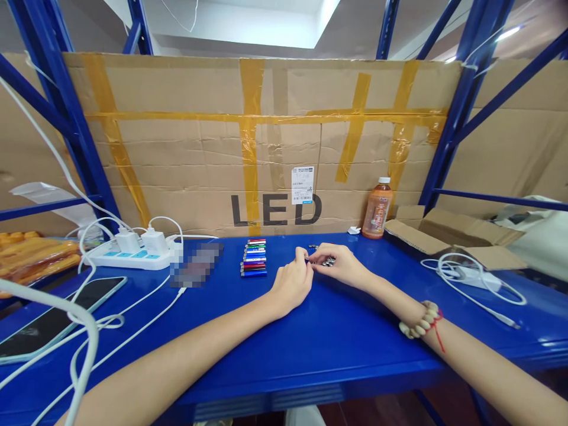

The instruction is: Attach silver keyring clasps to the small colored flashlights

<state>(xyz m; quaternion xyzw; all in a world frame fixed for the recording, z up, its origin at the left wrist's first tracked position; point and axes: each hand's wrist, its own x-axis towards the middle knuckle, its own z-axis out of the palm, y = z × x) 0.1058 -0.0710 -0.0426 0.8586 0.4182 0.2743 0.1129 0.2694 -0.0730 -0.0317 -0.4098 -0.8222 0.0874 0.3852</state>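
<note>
My left hand (293, 283) is closed over the blue table (284, 349), its fingertips meeting those of my right hand (339, 264). The right hand is pinched, thumb and finger together; whatever lies between the fingertips of both hands is too small or hidden to name. Small shiny metal pieces (329, 261) lie on the table behind and under my right fingers, partly covered. Left of my hands, several slim coloured tubes with silvery ends (254, 258), in blue, red, green and white, lie side by side in a column.
At the left are a white power strip (133, 257) with plugs, a phone (62, 316), loose white cables and a blurred-out patch. A bottle of orange drink (377, 208), an opened cardboard box (448, 234) and a coiled white cable (477, 278) are at the right. Taped cardboard (199, 160) walls the back.
</note>
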